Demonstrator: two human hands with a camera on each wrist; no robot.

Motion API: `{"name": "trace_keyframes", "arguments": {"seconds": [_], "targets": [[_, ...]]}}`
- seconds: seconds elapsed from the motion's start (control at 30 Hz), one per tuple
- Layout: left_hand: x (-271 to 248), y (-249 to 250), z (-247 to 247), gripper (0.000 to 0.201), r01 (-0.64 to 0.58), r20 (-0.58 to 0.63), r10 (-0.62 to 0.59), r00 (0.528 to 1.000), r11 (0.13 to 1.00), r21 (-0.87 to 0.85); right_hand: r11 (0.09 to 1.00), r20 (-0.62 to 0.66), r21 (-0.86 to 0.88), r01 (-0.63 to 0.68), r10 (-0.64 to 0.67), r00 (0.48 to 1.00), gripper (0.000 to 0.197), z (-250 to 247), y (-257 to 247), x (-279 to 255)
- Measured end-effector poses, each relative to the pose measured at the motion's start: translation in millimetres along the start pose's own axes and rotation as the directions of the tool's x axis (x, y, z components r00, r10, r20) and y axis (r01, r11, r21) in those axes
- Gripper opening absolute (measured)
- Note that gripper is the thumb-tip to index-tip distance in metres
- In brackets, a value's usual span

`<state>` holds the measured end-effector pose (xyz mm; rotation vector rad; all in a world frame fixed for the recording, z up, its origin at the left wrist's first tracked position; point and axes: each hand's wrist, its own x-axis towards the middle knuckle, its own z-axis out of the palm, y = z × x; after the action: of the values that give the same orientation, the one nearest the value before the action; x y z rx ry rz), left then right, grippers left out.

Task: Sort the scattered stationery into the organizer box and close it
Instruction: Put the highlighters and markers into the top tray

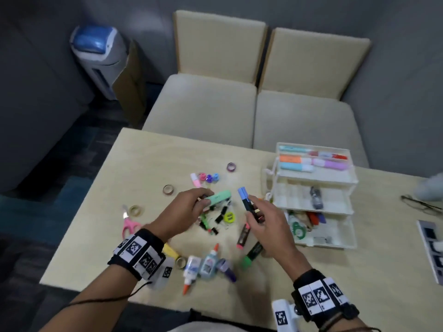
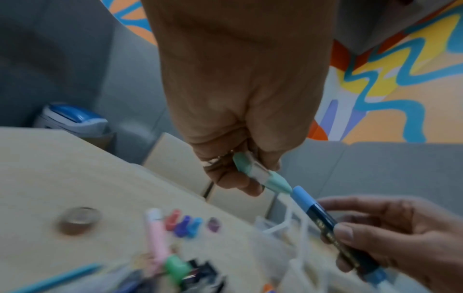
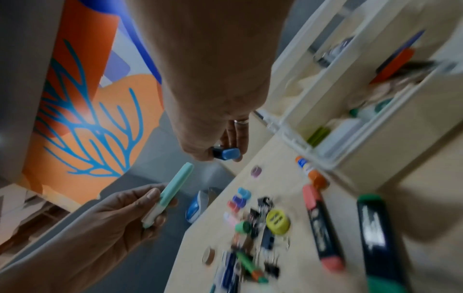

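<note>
My left hand (image 1: 191, 204) holds a mint green highlighter (image 1: 219, 197) above the pile of clips, its fingers curled round the barrel (image 2: 260, 174). My right hand (image 1: 266, 224) grips a dark marker with a blue cap (image 1: 247, 200), cap pointing away from me (image 3: 226, 153). The white tiered organizer box (image 1: 316, 183) stands open at the right, with highlighters in its top tray and other items in the lower tiers. Scattered binder clips (image 1: 215, 219), a yellow round piece (image 1: 229, 217), a red-capped marker (image 1: 243, 237) and a green-capped marker (image 1: 251, 255) lie on the table.
Glue bottles (image 1: 199, 267) lie near the front edge, pink scissors (image 1: 128, 224) and tape rolls (image 1: 135, 210) at the left, small coloured clips (image 1: 209, 177) and a pink highlighter (image 1: 195, 180) further back. Two beige chairs (image 1: 239, 109) stand behind the table. A cable (image 1: 422, 204) lies at the right.
</note>
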<state>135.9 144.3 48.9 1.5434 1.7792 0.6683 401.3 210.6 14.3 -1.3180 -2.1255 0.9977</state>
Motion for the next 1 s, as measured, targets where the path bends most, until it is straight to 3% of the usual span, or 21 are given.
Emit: {"name": "trace_keyframes", "arguments": {"seconds": [0.13, 0.3, 0.5, 0.63, 0.8, 1.0], "targets": [[31.4, 50.7, 30.0, 0.022, -0.064, -0.032, 0.062, 0.998, 0.996, -0.069, 0.997, -0.225, 0.013, -0.077, 0.078, 0.971, 0.037, -68.1, 36.9, -1.8], [63.9, 105.3, 63.1, 0.017, -0.092, -0.077, 0.081, 0.994, 0.984, -0.156, 0.958, -0.383, -0.043, -0.284, 0.247, 0.89, 0.021, -143.0, 93.1, -1.5], [90.9, 143.9, 95.3, 0.023, -0.069, -0.139, 0.03, 0.99, 0.956, -0.286, 0.881, -0.322, -0.17, -0.442, 0.375, 0.87, 0.015, -172.1, 134.2, 14.4], [100.9, 153.9, 107.3, 0.021, -0.09, -0.248, 0.024, 0.968, 0.961, -0.261, 0.864, -0.325, -0.227, -0.45, 0.369, 0.871, 0.018, -169.5, 145.5, 21.7], [118.0, 168.8, 111.4, 0.018, -0.02, -0.346, -0.056, 0.937, 0.977, -0.212, 0.855, -0.281, -0.259, -0.45, 0.379, 0.882, 0.017, -161.4, 151.8, 34.5], [148.0, 188.9, 122.1, 0.022, 0.018, -0.345, -0.113, 0.932, 0.963, -0.268, 0.864, -0.273, -0.284, -0.416, 0.343, 0.899, 0.019, -160.9, 158.4, 40.3]]}}
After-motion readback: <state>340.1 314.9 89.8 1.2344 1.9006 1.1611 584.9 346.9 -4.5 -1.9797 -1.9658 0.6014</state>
